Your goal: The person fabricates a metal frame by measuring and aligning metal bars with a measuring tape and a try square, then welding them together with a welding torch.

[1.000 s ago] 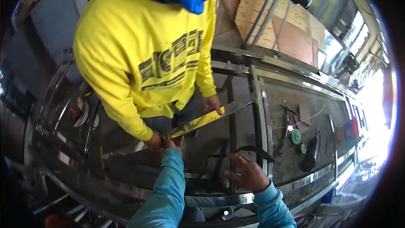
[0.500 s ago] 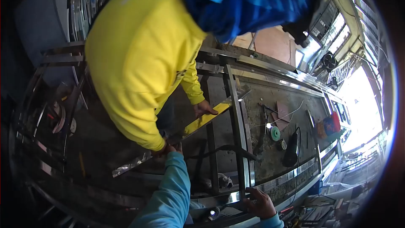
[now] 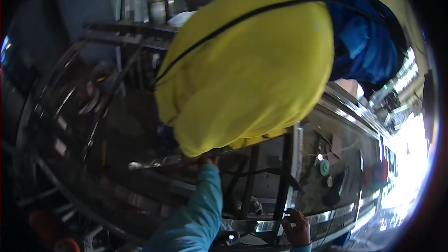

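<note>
My left hand, in a light blue sleeve, is closed at the metal bar, right beside the hand of a person in a yellow top. That person's body covers part of the bar, and my fingers are partly hidden and blurred. A yellow spirit level lies along the bar, mostly behind the yellow top. My right hand is at the near rail of the metal frame, by the lower end of an upright crossbar. Its fingers are bent and apart, with nothing seen in them.
The person leans over the frame from the far side. Inside it on the floor are a green disc, a dark power tool and cables. A red and blue item stands at the right. Metal rails run along the far side.
My view has shifted, and the person in yellow leans further across, covering most of the spirit level. My left hand stays at the bar. My right hand's fingers have lifted slightly off the rail.
</note>
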Demonstrator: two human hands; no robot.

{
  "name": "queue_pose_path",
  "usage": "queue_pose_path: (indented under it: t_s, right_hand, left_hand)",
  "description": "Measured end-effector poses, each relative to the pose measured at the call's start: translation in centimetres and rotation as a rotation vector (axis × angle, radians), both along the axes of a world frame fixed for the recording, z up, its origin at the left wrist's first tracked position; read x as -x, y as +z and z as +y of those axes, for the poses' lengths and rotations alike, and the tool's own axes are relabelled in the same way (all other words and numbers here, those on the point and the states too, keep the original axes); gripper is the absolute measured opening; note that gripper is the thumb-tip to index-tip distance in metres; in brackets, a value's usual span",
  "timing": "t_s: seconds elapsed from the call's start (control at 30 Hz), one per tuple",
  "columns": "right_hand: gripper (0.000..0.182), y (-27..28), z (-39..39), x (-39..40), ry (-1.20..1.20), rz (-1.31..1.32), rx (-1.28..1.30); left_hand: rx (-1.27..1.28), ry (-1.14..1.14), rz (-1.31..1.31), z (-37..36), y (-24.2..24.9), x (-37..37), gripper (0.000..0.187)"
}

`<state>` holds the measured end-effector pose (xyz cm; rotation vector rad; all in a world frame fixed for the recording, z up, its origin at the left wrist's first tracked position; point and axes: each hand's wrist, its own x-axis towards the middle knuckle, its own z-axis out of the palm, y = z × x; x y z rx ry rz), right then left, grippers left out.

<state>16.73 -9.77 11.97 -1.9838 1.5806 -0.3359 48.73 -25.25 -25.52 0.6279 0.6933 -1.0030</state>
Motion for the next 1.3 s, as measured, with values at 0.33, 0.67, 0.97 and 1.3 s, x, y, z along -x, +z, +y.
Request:
queue_pose_path:
  t_s: [0.33, 0.67, 0.97, 1.3]
  right_hand:
    - [0.036, -0.2, 2.1, 1.5, 0.017, 0.055, -0.01]
    - [0.033, -2.5, 4.2, 4.1, -0.028, -0.036, -0.111]
    - [0.037, -2.1, 2.2, 2.9, 0.13, -0.088, -0.02]
    - [0.042, -0.9, 1.4, 7.2, 0.262, -0.217, 0.008]
  left_hand:
    - [-0.056, 0.01, 0.036, -1.7, -0.6, 4.6, 0.048]
    - [-0.013, -0.264, -0.026, -6.2, 5.0, 4.1, 0.051]
    - [0.061, -1.493, -1.33, 3.5, 10.0, 4.1, 0.051]
    - [-0.331, -1.097, -2.022, 22.8, 18.7, 2.4, 0.033]
